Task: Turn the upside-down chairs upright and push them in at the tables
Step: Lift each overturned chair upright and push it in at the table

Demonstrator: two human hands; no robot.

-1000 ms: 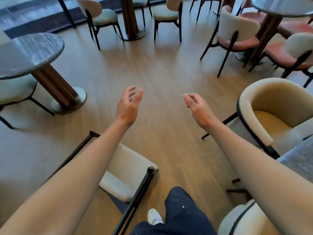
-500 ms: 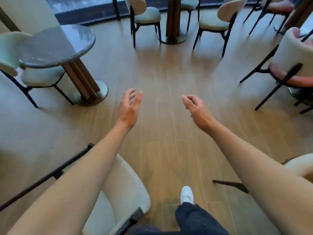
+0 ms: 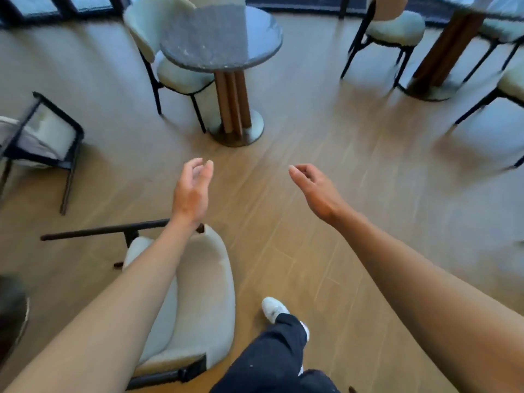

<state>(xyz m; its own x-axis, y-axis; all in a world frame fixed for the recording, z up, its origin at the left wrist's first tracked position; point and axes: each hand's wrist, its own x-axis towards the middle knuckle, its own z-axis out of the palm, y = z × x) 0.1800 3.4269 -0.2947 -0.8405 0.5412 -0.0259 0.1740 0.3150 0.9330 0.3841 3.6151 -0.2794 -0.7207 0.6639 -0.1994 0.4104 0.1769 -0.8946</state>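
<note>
I had both arms out over the wood-plank floor (image 3: 326, 194), w/ a wide bare strip of boards between the hands and on toward the far side. Left hand (image 3: 191, 191) was released, fingers loosely curved, holding nothing; right hand (image 3: 314, 191) the same, relaxed and free. Near left, under my left forearm, an overturned chair (image 3: 204, 293) lay on the floor: pale, nubby upholstery, rounded back, thin black metal legs, one leg sticking out left. At the left edge another tipped chair (image 3: 42, 137) showed its black frame and seat underside, blurred. Far centre stood a round surface (image 3: 221, 38), dark speckled stone top, ribbed wooden pedestal, metal disc base, w/ an upright pale chair (image 3: 175, 72) tucked at its left side. Far right, a 2nd round surface (image 3: 442, 61) of the same build had upright chairs around it, blurred. My white shoe (image 3: 273, 309) and dark trouser leg stepped just right of the overturned chair.
</note>
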